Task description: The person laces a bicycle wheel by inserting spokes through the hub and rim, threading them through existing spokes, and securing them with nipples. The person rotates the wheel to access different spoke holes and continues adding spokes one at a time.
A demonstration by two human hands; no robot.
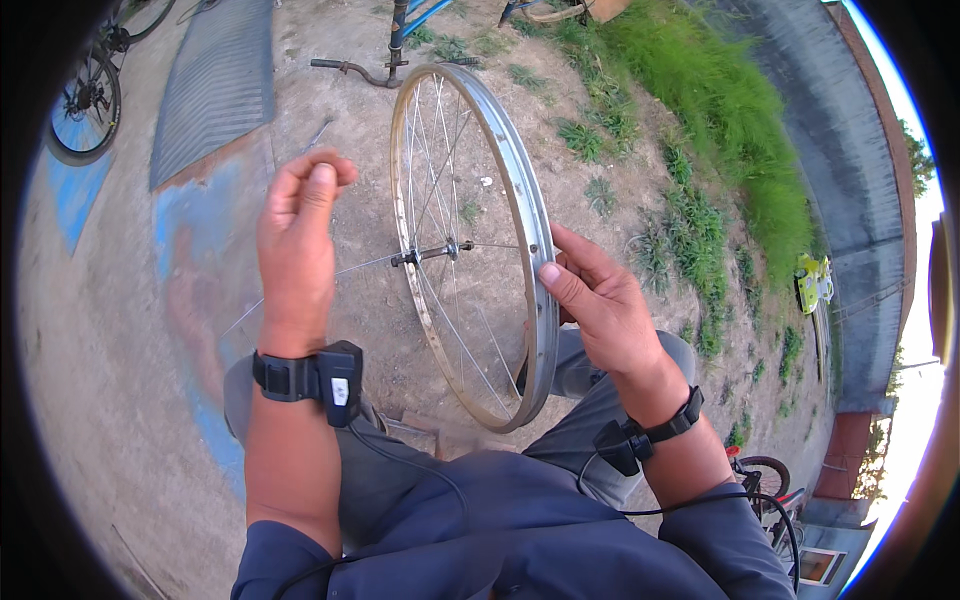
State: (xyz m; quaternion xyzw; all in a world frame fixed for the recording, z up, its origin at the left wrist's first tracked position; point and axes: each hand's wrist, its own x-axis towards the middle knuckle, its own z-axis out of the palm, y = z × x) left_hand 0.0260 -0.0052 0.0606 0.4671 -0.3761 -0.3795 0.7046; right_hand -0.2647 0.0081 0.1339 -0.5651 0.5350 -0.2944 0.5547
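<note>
1. A silver metal bicycle wheel with thin wire spokes [542, 335] stood nearly upright in front of the person, its lower part between the knees of the dark grey trousers [385, 495]; whether its bottom met the ground could not be told.
2. The right hand [612, 312] was clamped on the wheel's right side, the thumb lying on the outer face of the rim and the other fingers behind it.
3. The left hand [303, 225] was raised left of the wheel, apart from the rim, with thumb and fingers drawn together; whether anything small sat between them could not be told.
4. A slim, dark-and-silver metal hub [432, 253] lay at the wheel's middle, and one thin pale wire spoke [242, 318] ran out leftward from it, passing behind the left wrist.
5. Each wrist wore a black strap with a boxy black device, the left one [341, 384] and the right one [623, 447] both trailing cable.
6. On the bare brown ground [100, 330], toward its far edge, a curved handlebar with a dark grip [350, 68] showed just beyond the wheel's top.
7. A ribbed grey metal sheet [215, 95] lay toward the ground's far left corner, beside a black-tyred bicycle wheel [113, 110].
8. Tall green weeds [735, 130] bordered the ground's right edge, along a grey wall [850, 110].
</note>
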